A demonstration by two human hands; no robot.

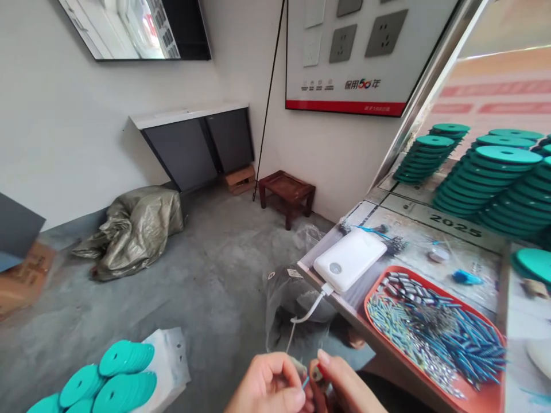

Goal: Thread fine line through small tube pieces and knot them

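My left hand [269,387] and my right hand [344,387] meet at the bottom edge of the view, fingertips pinched together around a small thin blue piece [305,382]. Which fingers grip it is hard to tell; both hands touch it. To their right an orange tray [477,396] on the table holds several blue and silver pins. A white power bank [349,259] lies on the table's near corner, its white cable [306,314] hanging down towards my hands.
Stacks of teal discs [482,178] stand at the table's back right, more teal discs [107,381] lie on a white bag at bottom left. A clear plastic bag [293,310], wooden stool [287,195], crumpled tarp [133,229] and grey cabinet [198,143] occupy the concrete floor.
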